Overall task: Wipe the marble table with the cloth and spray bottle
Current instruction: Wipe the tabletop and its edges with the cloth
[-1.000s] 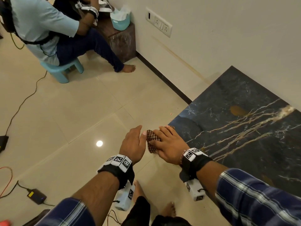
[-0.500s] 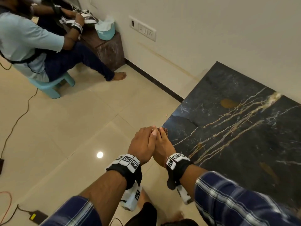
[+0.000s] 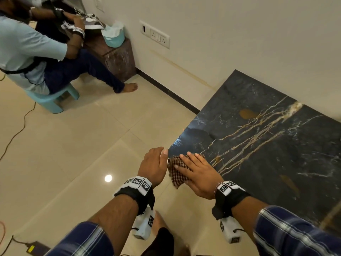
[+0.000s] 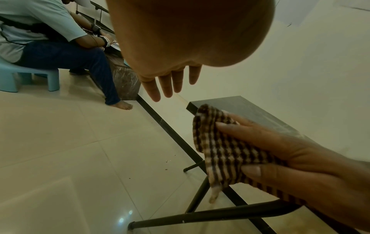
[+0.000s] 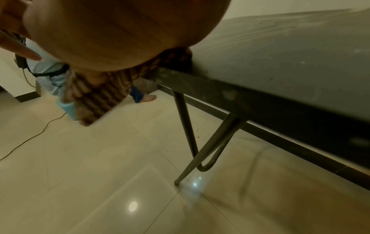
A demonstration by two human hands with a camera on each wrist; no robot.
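Observation:
A brown-and-white checked cloth [image 3: 177,173] lies on the near left corner of the dark marble table [image 3: 267,145], and part of it hangs over the edge. My right hand [image 3: 195,169] presses on it with flat, spread fingers. In the left wrist view the same cloth [image 4: 220,147] droops below the table [image 4: 250,109] edge, under the right hand's fingers [image 4: 260,133]. My left hand [image 3: 156,161] hovers just left of the corner, off the table, with straight fingers [image 4: 170,83] and nothing in it. No spray bottle is in view.
Black hairpin legs [image 5: 188,126] hold the table up, and it stands against the white wall. A person [image 3: 27,52] sits on a blue stool [image 3: 53,100] at the far left, beside a dark side table [image 3: 118,60]. Cables and a power adapter [image 3: 35,247] lie on the tiled floor.
Half a second ago both hands were bunched together at the table's corner. Now they have parted: the right hand lies flat on the spread cloth and the left hand is beside it, free.

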